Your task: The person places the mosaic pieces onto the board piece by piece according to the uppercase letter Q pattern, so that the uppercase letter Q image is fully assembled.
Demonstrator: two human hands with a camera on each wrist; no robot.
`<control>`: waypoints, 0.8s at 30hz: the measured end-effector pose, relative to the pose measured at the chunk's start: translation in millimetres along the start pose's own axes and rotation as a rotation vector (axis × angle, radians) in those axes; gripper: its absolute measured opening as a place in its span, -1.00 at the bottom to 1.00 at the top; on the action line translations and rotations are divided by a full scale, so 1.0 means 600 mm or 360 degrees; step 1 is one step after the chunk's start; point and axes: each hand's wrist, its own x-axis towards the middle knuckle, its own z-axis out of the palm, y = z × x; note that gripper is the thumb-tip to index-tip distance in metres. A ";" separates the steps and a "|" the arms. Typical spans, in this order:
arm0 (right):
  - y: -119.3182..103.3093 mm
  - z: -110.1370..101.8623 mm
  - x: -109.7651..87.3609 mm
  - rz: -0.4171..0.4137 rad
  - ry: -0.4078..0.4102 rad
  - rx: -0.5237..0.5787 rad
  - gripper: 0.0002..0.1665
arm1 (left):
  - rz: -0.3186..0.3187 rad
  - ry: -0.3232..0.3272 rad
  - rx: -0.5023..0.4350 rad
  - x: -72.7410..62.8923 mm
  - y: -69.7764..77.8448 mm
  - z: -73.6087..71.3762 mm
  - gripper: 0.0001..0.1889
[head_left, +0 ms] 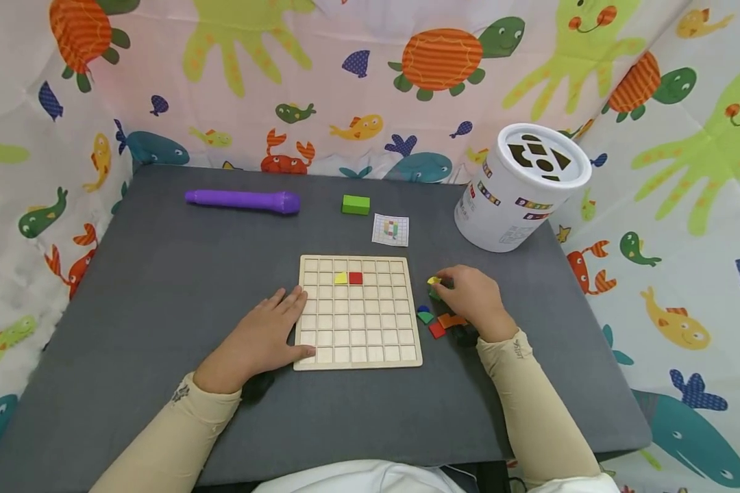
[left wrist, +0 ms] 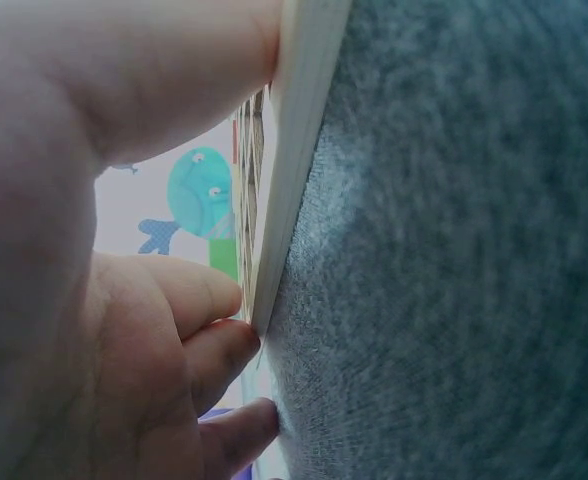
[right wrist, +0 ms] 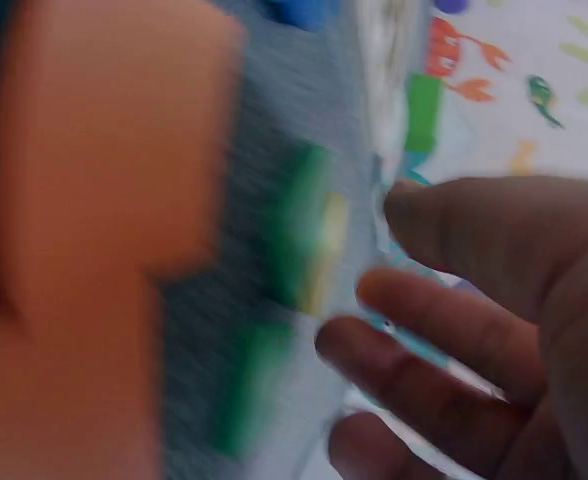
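Board: square wooden grid (head_left: 358, 337), mid-table, flat on the table (head_left: 179, 274).
Left hand (head_left: 265, 340): fingers fairly straight at the board's left edge, thumb over its near left corner; grips nothing that I can see.
Right hand (head_left: 471, 298): beside the board's right edge; thumb and fingers parted, nothing evident between them; whether a tip touches the yellow piece (head_left: 433, 280), I cannot tell.
Loose pieces, along the board's right edge: the yellow piece at the right fingertips, green piece (head_left: 434, 294) just below it, blue piece (head_left: 422, 309), orange piece (head_left: 450, 320), red piece (head_left: 437, 330).
Set pieces: yellow tile (head_left: 341, 278) and red tile (head_left: 355, 278), side by side in the second row from the board's far edge.
Card: printed grid (head_left: 391, 230), beyond the board's far right corner; pattern too small for me to read.
Table's far edge: purple tube (head_left: 242, 200) to the left, green block (head_left: 355, 205) mid-edge, tub (head_left: 499, 212) at the far right corner.
Handling note: I judge this a pick-up; I would pinch the yellow piece by opposite sides, clear of the green one, the left hand steadying the board lightly.
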 end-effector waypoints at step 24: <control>-0.025 0.005 0.052 0.0104 -0.0025 -0.0122 -0.64 | -0.0018 -0.0004 -0.0005 0.000 0.003 -0.003 0.11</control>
